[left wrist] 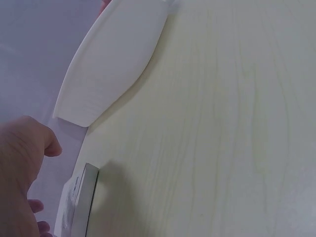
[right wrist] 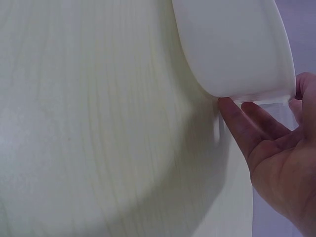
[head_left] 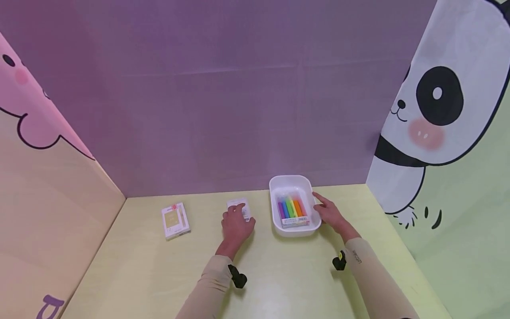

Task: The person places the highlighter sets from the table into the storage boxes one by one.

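A white plastic tray (head_left: 292,231) stands at the back of the table. Inside it lies a clear-fronted pack of rainbow-coloured sticks (head_left: 292,210), perhaps markers. On the tray's right side my right hand (head_left: 328,213) holds on, with fingertips at the lower edge of the wall and a digit at the rim in the right wrist view. My left hand (head_left: 236,226) is over a small white box (head_left: 243,208), partly covering it. In the left wrist view, the thumb stands apart from the box (left wrist: 81,197); contact of the other fingers is hard to tell.
Another flat white box with a tan panel (head_left: 175,220) lies left on the pale wooden table (head_left: 131,266). A purple wall (head_left: 223,124) rises behind, with a panda-printed panel (head_left: 438,110) on the right and a pink-figure panel (head_left: 59,177) on the left.
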Tool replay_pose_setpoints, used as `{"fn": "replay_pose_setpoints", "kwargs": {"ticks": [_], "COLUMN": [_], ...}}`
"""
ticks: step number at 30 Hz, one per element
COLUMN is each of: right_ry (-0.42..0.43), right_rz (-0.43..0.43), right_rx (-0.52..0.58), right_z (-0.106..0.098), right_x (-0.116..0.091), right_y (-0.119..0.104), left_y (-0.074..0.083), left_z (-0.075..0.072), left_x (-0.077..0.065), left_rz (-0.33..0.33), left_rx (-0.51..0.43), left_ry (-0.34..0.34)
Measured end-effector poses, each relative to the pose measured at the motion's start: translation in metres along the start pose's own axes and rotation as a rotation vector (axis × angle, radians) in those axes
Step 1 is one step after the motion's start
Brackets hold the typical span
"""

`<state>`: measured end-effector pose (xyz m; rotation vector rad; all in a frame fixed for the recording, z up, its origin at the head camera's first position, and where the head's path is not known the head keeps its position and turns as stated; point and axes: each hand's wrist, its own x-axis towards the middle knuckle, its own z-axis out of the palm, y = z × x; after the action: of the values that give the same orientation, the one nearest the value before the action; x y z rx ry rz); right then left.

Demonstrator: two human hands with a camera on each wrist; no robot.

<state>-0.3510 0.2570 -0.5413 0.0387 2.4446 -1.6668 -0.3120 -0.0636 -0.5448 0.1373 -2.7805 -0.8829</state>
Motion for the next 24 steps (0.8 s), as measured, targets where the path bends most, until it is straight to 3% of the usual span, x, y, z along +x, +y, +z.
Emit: {"fn": "replay_pose_setpoints", "kwargs": {"ticks": [24], "right_ry": [0.014], "right_rz": [-0.022], "right_rx": [0.009], "right_z": [0.001], "right_x": [0.001], "right_y": [0.002], "left_y": [-0.010], "left_z": [0.017], "left_x": [-0.002], "left_rz": [-0.119], "left_rx": [0.000], "left_ry": [-0.010]}}
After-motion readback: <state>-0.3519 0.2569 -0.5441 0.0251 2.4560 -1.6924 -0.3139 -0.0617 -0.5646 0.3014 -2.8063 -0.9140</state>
